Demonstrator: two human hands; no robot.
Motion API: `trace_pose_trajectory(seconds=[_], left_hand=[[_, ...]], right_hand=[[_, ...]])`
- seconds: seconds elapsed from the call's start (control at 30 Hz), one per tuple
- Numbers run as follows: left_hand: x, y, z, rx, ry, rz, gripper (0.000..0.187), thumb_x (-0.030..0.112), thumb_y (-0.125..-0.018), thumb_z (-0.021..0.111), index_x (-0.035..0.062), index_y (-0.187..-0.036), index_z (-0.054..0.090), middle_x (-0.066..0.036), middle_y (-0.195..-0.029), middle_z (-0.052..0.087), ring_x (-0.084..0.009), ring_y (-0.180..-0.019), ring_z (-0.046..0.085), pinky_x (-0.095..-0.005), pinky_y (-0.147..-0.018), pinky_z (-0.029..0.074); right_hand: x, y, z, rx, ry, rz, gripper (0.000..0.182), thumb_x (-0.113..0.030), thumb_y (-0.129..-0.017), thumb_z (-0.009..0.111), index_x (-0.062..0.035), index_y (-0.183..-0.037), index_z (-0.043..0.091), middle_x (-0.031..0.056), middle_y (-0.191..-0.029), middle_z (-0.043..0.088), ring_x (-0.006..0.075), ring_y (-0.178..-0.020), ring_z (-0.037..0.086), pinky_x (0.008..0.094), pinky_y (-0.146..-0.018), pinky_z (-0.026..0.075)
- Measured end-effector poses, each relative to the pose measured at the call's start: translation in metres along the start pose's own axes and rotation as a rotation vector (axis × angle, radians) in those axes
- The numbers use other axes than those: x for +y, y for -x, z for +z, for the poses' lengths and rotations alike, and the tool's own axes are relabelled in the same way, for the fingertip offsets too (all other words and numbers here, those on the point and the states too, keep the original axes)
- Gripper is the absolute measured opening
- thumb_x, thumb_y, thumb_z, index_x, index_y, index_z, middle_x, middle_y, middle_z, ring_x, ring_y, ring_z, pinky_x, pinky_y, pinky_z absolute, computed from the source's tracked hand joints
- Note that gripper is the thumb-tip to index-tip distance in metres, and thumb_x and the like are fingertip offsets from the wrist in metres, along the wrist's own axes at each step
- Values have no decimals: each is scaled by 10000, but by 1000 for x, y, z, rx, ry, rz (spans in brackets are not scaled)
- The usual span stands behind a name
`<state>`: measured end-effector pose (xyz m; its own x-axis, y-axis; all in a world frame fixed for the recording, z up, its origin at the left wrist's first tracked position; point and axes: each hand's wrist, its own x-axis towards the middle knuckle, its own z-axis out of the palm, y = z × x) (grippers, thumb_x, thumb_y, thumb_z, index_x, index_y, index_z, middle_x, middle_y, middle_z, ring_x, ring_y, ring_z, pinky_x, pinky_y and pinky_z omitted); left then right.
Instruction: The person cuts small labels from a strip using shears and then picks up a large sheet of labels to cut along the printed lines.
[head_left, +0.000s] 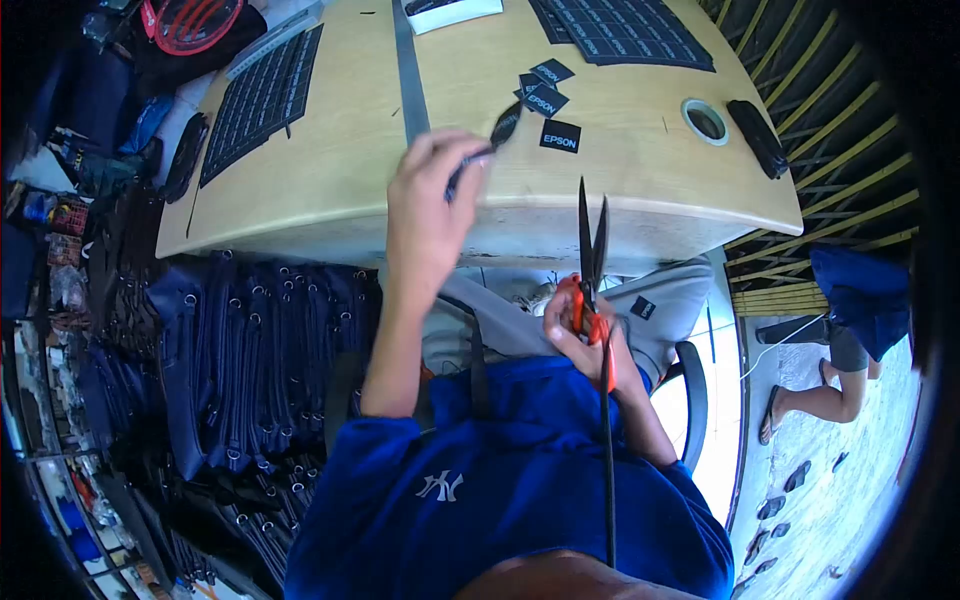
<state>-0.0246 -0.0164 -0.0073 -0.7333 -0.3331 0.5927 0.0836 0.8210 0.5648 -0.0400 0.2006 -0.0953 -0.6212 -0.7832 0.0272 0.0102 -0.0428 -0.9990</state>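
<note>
My left hand (430, 190), a little blurred, is raised over the front edge of the table with its fingers pinched on a dark strip. A curled black label (507, 124) with pale lettering extends from the strip's far end. Orange-handled scissors (586, 240) are in my right hand (590, 335), blades slightly parted and pointing up towards the table. Beyond my left hand, several small black EPSON labels lie on the tabletop, one apart (560, 137) and others overlapping (545, 100). One more black label (642, 307) rests on my trouser leg.
The wooden table (340, 150) holds printed label sheets (630, 32), another sheet (262, 105) at left, a tape roll (705, 121) and a black case (757, 138). Dark blue straps (260, 350) hang at left. Another person's leg (825, 395) shows at right, near a folding gate (825, 130).
</note>
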Motion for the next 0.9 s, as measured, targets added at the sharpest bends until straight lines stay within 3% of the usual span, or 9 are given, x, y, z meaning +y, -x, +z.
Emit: trace_pose_trajectory(seconds=[0.03, 0.07, 0.17, 0.3, 0.5, 0.57, 0.7, 0.77, 0.9], left_hand=[[13, 11, -1, 27, 23, -16, 145, -19, -765, 602, -9, -904, 640, -143, -905, 613, -259, -818, 618, -300, -726, 470], [22, 23, -2, 51, 47, -33, 162, -42, -756, 602, -11, -911, 640, -140, -926, 611, -256, -829, 619, -299, -730, 473], [37, 55, 1, 11, 65, -53, 218, -71, -724, 620, -3, -929, 646, -132, -972, 605, -238, -847, 619, -302, -741, 479], [42, 84, 6, -60, 87, -34, 291, -94, -682, 638, 28, -945, 668, -105, -1020, 593, -221, -854, 612, -296, -731, 490], [43, 97, 5, -156, 70, -3, 325, -57, -639, 697, 78, -935, 690, -98, -1081, 576, -224, -913, 591, -309, -765, 487], [46, 95, -1, -216, 95, 9, 345, 30, -657, 733, 43, -995, 662, -135, -1114, 561, -244, -982, 572, -326, -817, 469], [37, 97, 1, -179, 371, -7, 601, 191, -773, 707, -64, -1244, 435, -213, -1225, 478, -275, -1094, 516, -350, -921, 408], [38, 98, 5, -128, 851, -323, 490, 58, -775, 680, -45, -1214, 488, -172, -1226, 477, -229, -1094, 511, -326, -898, 431], [37, 92, 4, -250, 903, -364, 425, -64, -805, 593, -56, -1215, 477, -144, -1146, 517, -189, -1005, 558, -286, -848, 459]], right_hand=[[-3, -4, 2, 18, 70, 76, 179, -168, -832, 605, -23, -854, 503, 21, -755, 486, 104, -677, 452, 257, -631, 375], [8, -12, 12, 95, -186, -53, 176, -150, -839, 601, -8, -913, 529, 40, -817, 549, 88, -721, 499, 244, -651, 401], [2, -28, 19, 233, -95, -238, 204, -161, -847, 602, 11, -938, 540, 49, -852, 575, 74, -753, 519, 209, -653, 407], [-16, -31, 17, 273, -234, -8, 184, -137, -850, 598, 15, -935, 538, 10, -766, 539, 68, -689, 492, 202, -600, 406], [-12, -35, 21, 373, -279, -6, 119, -53, -812, 615, -21, -817, 500, -38, -654, 456, 27, -600, 411, 195, -512, 336], [-8, -33, 19, 361, -241, -51, 126, -44, -803, 621, -21, -825, 499, -43, -640, 448, 25, -586, 403, 197, -505, 331], [-27, -28, 16, 337, -133, -63, 134, -38, -794, 627, -24, -835, 500, -46, -626, 446, 25, -571, 398, 200, -494, 326], [-36, -25, 15, 251, -69, -113, 134, -37, -793, 630, -26, -845, 507, -48, -622, 445, 27, -560, 395, 202, -483, 319], [-51, -17, 11, 147, -43, -27, 162, -63, -787, 650, -28, -875, 519, -35, -633, 456, 31, -548, 398, 206, -474, 317]])
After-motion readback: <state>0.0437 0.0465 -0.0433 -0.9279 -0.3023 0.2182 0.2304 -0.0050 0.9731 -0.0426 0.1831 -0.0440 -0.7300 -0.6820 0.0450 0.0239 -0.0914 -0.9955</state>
